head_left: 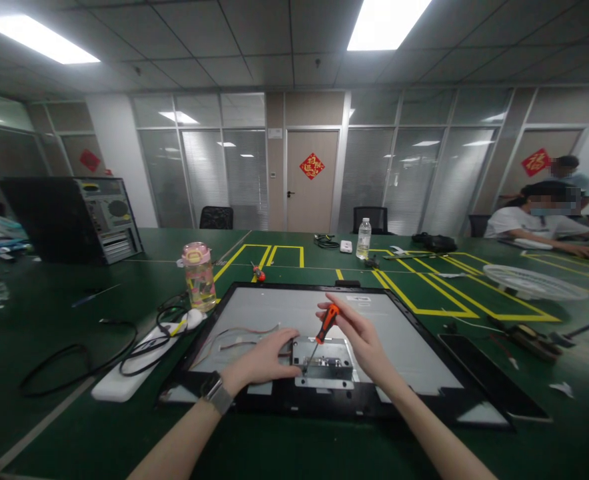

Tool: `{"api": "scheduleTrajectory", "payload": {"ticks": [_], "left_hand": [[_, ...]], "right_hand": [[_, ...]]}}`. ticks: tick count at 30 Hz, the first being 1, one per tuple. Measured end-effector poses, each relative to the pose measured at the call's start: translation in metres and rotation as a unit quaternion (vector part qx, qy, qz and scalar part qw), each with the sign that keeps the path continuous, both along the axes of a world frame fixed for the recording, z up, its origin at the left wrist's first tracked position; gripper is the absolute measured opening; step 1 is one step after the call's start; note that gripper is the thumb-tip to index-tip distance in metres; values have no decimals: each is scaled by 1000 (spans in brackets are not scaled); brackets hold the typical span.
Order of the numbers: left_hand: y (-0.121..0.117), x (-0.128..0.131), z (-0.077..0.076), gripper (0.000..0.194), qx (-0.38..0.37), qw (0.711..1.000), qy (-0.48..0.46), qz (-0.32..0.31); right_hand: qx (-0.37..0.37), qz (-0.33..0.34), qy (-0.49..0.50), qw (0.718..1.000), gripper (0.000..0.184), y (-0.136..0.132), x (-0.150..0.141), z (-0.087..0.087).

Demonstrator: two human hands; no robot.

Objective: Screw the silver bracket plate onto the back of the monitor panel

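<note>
A flat monitor panel [404,340] lies back-side up on the green table, with a small metal circuit box [327,363] near its front edge. My right hand [359,333] is closed round an orange-handled screwdriver [326,325], whose tip points down at the box's left corner. My left hand [264,360], a watch on its wrist, rests flat on the panel with its fingers against the box's left side. Thin coloured wires [239,337] run across the panel to the left.
A pink-lidded drink bottle [199,275], black cables [124,347] and a white foam strip [139,363] lie left of the panel. A computer case [82,217] stands far left. A water bottle [363,239], a fan grille [534,281] and tools sit further back. Two people sit at far right.
</note>
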State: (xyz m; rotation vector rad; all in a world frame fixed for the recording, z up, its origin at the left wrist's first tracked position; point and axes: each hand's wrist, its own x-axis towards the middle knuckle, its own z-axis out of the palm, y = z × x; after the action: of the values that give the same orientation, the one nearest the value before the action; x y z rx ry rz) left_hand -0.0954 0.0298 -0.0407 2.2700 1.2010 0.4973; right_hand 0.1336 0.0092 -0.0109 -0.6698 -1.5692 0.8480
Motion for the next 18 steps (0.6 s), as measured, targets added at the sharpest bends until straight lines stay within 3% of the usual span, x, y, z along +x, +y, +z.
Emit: {"api": "scheduleTrajectory", "payload": {"ticks": [7, 14, 18], "left_hand": [[1, -2, -3, 73, 10, 1000, -2, -4], [1, -3, -4, 75, -1, 1000, 5, 0], [2, -4, -5, 78, -19, 1000, 2, 4]], "right_hand": [[33, -82, -18, 996, 31, 3, 0, -2], [0, -21, 4, 1000, 37, 3, 2, -3], [21, -55, -2, 998, 30, 2, 0, -1]]}}
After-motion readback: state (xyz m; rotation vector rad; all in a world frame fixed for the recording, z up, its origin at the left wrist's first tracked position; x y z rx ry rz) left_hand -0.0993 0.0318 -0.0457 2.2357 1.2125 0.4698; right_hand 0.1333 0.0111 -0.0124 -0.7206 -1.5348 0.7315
